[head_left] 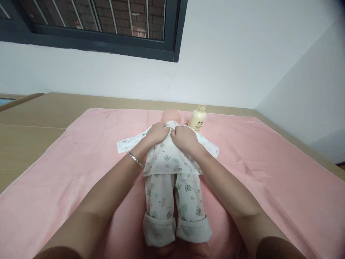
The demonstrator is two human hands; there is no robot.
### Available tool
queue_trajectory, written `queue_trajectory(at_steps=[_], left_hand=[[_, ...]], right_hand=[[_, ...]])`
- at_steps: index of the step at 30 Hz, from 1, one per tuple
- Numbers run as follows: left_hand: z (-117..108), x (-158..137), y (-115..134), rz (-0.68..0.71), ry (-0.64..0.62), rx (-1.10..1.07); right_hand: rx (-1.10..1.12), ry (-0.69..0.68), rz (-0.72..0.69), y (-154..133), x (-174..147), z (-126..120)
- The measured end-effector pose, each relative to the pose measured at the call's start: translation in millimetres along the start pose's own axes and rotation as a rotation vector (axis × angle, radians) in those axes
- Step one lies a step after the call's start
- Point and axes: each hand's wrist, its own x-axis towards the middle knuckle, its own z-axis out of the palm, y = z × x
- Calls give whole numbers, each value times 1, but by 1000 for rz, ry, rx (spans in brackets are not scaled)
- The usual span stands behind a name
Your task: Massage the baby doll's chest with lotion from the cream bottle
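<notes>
At the neckline of a white print pajama top (172, 158), the fingers of the left hand (158, 133) and right hand (185, 137) are curled and clamped on the cloth, nearly meeting; some fingertips are hidden in its folds. A silver bangle (135, 159) circles the wrist behind the left fingers. Just beyond both hands is the bare head of a baby doll (171, 116), and to either side of the fingers the top's sleeves spread outward. A hard tug at the collar could drag the doll along or stretch the thin fabric. Beyond the right fingers, near the head, a cream pump-less lotion bottle (198, 120) leans slightly; a swing of that hand could knock it over. Nearer the wearer than the fingers lie matching cuffed pants (161, 198). Beneath everything, a pink blanket (81, 172) shows creases, and pulling could bunch it further.
</notes>
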Motion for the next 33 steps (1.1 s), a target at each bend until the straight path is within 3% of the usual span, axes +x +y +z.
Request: queue_trajectory(at_steps=[3, 9, 14, 18, 23, 27, 33], left_hand=[[-3, 3, -4, 5, -54, -72], [8, -9, 12, -16, 77, 184], [10, -19, 23, -40, 61, 271], [10, -22, 26, 26, 66, 333], [9, -18, 24, 78, 36, 318], [7, -11, 18, 35, 44, 258], [6, -6, 16, -40, 23, 191]], right_hand=[[2, -1, -29, -6, -6, -4], [57, -5, -3, 6, 7, 4], [121, 19, 3, 18, 17, 12], [136, 0, 0, 20, 19, 13], [73, 9, -25, 16, 18, 8], [0, -36, -66, 8, 9, -2], [71, -108, -25, 5, 3, -11]])
